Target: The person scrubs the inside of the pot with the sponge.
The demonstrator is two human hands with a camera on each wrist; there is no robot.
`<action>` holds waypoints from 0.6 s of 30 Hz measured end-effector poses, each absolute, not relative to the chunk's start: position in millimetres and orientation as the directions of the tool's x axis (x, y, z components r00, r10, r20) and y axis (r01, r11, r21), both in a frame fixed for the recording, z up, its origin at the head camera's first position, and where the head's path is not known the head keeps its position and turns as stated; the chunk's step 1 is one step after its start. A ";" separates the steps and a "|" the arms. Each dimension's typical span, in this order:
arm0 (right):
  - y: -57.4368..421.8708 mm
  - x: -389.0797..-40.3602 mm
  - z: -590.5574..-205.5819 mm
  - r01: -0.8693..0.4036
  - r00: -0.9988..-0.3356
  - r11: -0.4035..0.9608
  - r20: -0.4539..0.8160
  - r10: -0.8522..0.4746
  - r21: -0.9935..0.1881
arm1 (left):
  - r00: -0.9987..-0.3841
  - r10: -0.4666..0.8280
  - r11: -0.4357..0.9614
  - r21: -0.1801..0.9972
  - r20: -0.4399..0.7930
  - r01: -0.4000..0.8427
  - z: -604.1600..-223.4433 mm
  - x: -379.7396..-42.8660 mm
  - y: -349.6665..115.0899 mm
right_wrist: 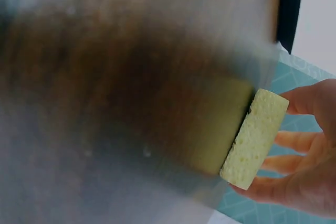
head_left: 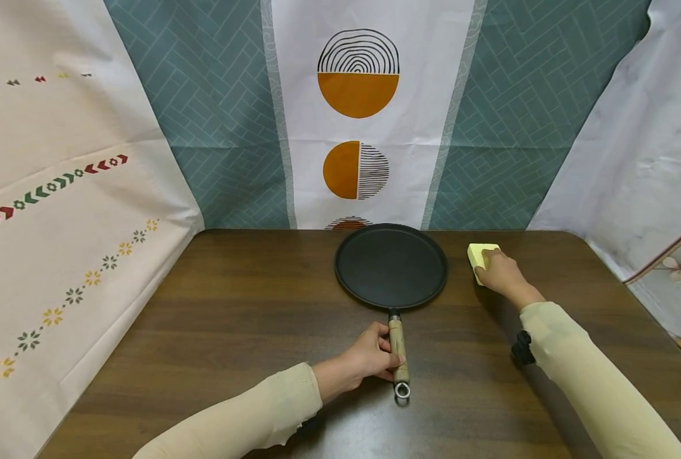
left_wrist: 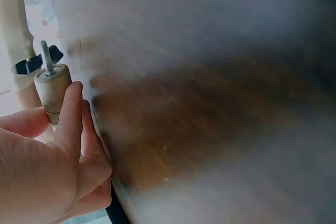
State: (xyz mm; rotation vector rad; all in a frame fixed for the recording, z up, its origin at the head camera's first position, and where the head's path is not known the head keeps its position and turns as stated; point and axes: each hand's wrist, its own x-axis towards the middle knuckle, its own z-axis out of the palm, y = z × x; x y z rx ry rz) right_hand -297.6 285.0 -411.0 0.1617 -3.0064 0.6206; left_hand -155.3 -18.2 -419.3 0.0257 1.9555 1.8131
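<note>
A flat black frying pan (head_left: 391, 266) lies on the table, its wooden handle (head_left: 397, 347) pointing toward me and ending in a metal ring (head_left: 402, 391). My left hand (head_left: 374, 354) grips that handle from the left, thumb across the top near the ring end. In the left wrist view, the thumb and fingers of the left hand (left_wrist: 58, 156) close round the wooden handle (left_wrist: 52, 90). Right of the pan, my right hand (head_left: 502, 273) pinches a pale yellow sponge (head_left: 478, 255) by its sides. The right wrist view shows the sponge (right_wrist: 254, 139) low at the tabletop, between thumb and fingers.
The brown wooden table (head_left: 248, 306) ends at a patterned teal and white cloth (head_left: 225, 115) behind the pan. An embroidered cream cloth (head_left: 88, 204) hangs at the left, and a whitish cloth (head_left: 650, 159) at the right. The pan's far rim is near the back edge.
</note>
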 end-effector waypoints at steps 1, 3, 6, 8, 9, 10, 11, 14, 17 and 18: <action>284.4 -297.8 -411.7 -0.116 -0.992 0.917 0.082 -0.091 -0.383 | -0.889 0.324 0.129 0.946 -0.323 -0.297 -418.9 -155.5 -17.9; 283.0 -298.2 -412.7 -0.116 -0.993 0.923 0.071 -0.097 -0.367 | -0.889 0.323 0.138 0.946 -0.323 -0.294 -418.6 -155.6 -17.2; 280.1 -298.8 -413.5 -0.114 -0.993 0.931 0.063 -0.098 -0.346 | -0.888 0.323 0.148 0.944 -0.328 -0.295 -418.2 -155.8 -16.6; 279.0 -299.6 -413.8 -0.100 -0.995 0.937 0.048 -0.089 -0.336 | -0.885 0.325 0.156 0.942 -0.332 -0.297 -418.0 -156.0 -17.1; 278.4 -299.6 -413.8 -0.090 -0.996 0.938 0.034 -0.084 -0.334 | -0.883 0.329 0.161 0.941 -0.336 -0.298 -417.9 -156.1 -17.8; 278.1 -298.9 -414.0 -0.080 -0.997 0.939 0.017 -0.079 -0.333 | -0.879 0.335 0.169 0.939 -0.340 -0.299 -417.6 -156.0 -19.0; 278.0 -298.1 -414.2 -0.065 -0.998 0.939 -0.002 -0.070 -0.339 | -0.874 0.342 0.180 0.937 -0.346 -0.301 -417.0 -156.2 -20.3; 278.6 -294.2 -415.2 -0.030 -0.999 0.937 -0.032 -0.044 -0.348 | -0.858 0.372 0.247 0.929 -0.353 -0.275 -414.1 -159.6 -26.6; 277.0 -287.8 -413.9 -0.046 -0.999 0.927 0.021 -0.041 -0.371 | -0.861 0.395 0.334 0.923 -0.321 -0.192 -411.4 -171.2 -37.5; 275.5 -285.4 -413.0 -0.066 -0.997 0.925 0.052 -0.050 -0.375 | -0.869 0.394 0.364 0.919 -0.300 -0.152 -409.7 -176.9 -42.3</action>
